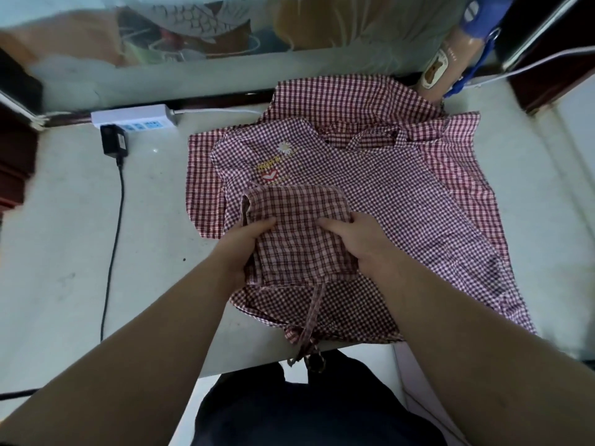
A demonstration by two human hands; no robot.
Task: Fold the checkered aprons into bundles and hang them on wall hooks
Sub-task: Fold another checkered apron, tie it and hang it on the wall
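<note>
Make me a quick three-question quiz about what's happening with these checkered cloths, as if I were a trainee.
1. True or false: the left hand and the right hand both grip the folded bundle.
2. What lies directly under the folded bundle? A) a spread-out checkered apron B) a wall hook C) a chair
3. Fill in: the black adapter is plugged into the white ____ at the back of the table.

Key: 1 true. 2 A. 3 power strip.
</note>
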